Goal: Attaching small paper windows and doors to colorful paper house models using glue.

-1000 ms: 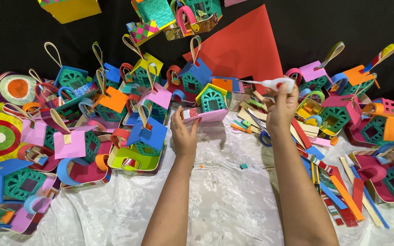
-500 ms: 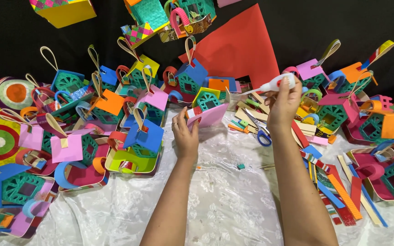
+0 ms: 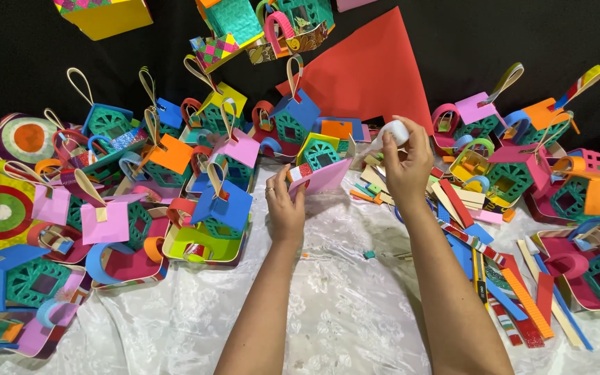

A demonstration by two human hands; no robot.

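Across the counter [image 3: 328,305] lies a white embroidered cloth, crumpled in places, with a black backdrop [image 3: 29,55] rising behind it. Seen from the head camera, two hands work at the middle. The left hand [image 3: 285,208] pinches a pink paper piece [image 3: 322,178] between thumb and fingers, held tilted just above the cloth. The right hand [image 3: 407,167] is closed around a small white glue bottle [image 3: 392,133], nozzle pointing left toward the pink piece; nozzle and paper look slightly apart, though the gap is hard to judge. One large red paper sheet [image 3: 376,69] leans on the backdrop behind the hands. Paper lantern houses [image 3: 217,208] crowd both sides, well over a dozen, too overlapped for an exact count, most with teal lattice windows and loop handles. Loose coloured paper strips [image 3: 515,292] lie in a heap to the right of the right forearm.
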